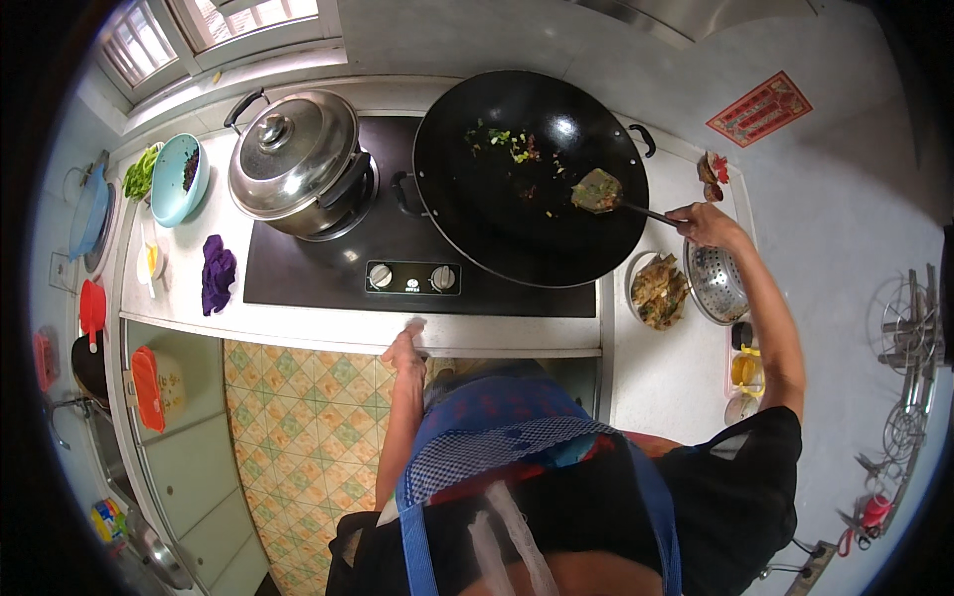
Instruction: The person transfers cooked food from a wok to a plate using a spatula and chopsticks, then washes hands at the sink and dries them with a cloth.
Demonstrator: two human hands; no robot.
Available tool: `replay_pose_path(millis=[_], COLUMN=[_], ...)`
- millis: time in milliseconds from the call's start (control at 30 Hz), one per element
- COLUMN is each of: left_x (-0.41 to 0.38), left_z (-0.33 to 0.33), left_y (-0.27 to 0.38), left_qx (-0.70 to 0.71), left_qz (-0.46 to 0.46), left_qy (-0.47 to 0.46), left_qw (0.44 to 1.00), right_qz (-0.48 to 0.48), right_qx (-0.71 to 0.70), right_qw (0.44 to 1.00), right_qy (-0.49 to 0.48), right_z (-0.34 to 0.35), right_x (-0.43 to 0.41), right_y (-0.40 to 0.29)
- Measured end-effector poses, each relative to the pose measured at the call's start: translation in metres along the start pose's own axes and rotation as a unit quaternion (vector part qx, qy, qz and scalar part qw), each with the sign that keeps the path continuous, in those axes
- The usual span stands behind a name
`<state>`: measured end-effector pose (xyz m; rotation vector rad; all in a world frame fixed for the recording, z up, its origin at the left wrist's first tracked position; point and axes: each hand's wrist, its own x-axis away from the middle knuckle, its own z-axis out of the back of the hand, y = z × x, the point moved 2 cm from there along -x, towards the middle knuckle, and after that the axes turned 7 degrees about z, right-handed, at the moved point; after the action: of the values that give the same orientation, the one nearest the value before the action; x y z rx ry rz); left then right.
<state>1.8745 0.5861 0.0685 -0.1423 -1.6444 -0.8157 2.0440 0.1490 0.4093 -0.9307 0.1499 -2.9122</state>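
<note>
My right hand [706,225] grips the handle of a metal wok spatula [598,192]. The spatula's blade is inside a large black wok [484,216], with bits of food on it. Chopped green and reddish pieces [514,145] lie scattered on the wok's inner wall. Nothing is in my left hand [406,354], which is at the front edge of the white counter [492,328], fingers apart. The wok stands over the right side of a black gas stove [335,279] with two knobs. A lidded steel pot [298,160] sits on the left burner.
Right of the wok are a plate of fried fish [659,290], a steel colander [717,283] and seasoning containers [745,372]. On the left are a light-blue bowl [168,186], leafy greens [140,175], a purple cloth [218,276] and a small white bowl [145,267].
</note>
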Motion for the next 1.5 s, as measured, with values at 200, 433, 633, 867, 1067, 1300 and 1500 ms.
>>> replay_pose_path(millis=[200,433,633,867,1067,1300,1500], left_x=[0.032,0.023,0.017,0.038,0.025,0.007,0.018], left_z=[-0.004,-0.001,-0.001,-0.004,-0.002,0.001,0.0], left_y=[0.015,0.011,0.008,0.018,0.013,0.005,0.009], left_qx=[-0.012,-0.001,-0.03,-0.032,-0.011,-0.027,-0.037], left_qz=[0.012,-0.002,0.02,0.026,0.01,0.006,0.015], left_qy=[0.016,0.042,0.047,0.031,0.031,0.054,0.052], left_qw=[1.0,0.999,0.998,0.999,0.999,0.998,0.998], right_qz=[0.107,0.213,0.118,0.136,0.194,0.2,0.192], right_qx=[-0.266,-0.086,-0.032,0.05,0.108,0.078,0.071], right_qw=[0.956,0.963,0.977,0.962,0.923,0.926,0.933], right_qy=[0.065,0.142,0.176,0.233,0.315,0.309,0.296], right_z=[-0.044,-0.015,0.008,0.018,0.032,0.03,0.022], right_x=[-0.084,-0.074,-0.051,-0.066,-0.084,-0.095,-0.093], right_y=[-0.036,-0.045,-0.019,-0.027,-0.062,-0.086,-0.072])
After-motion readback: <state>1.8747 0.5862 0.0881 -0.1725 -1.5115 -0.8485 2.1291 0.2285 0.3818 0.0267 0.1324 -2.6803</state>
